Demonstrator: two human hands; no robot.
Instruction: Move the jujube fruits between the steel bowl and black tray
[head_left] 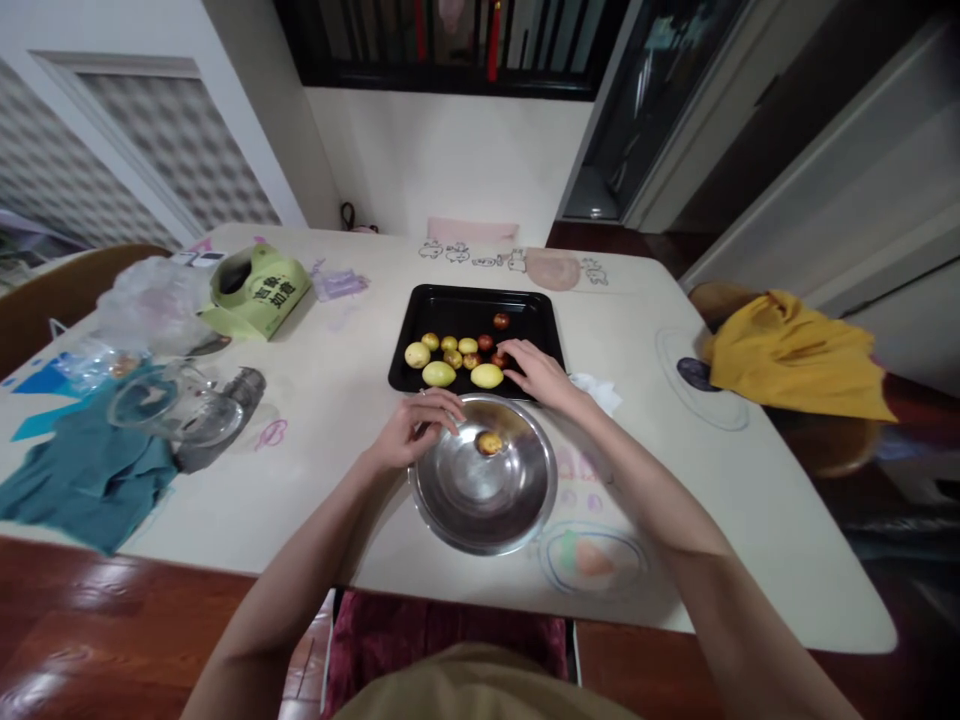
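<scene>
My right hand (534, 368) reaches over the right side of a black tray (457, 300). Its fingers are apart, with the fingertips at a reddish-brown jujube (497, 360); I cannot tell whether they grip it. Several small round fruits lie in the tray, green-yellow to dark red, along with two larger yellow-green oval fruits, one left (439, 374) and one right (487, 376). My left hand (418, 428) hovers at the left rim of a steel bowl (480, 515), loosely curled, thumb apart, holding nothing visible. One yellow-brown fruit (489, 443) lies inside the bowl.
At the left of the white table (315, 530) are a green box (262, 290), a clear plastic bag (150, 305), a glass jug (191, 405) and a teal cloth (97, 470). Crumpled white tissue (598, 390) lies right of the tray. A yellow cloth (795, 355) hangs over a chair.
</scene>
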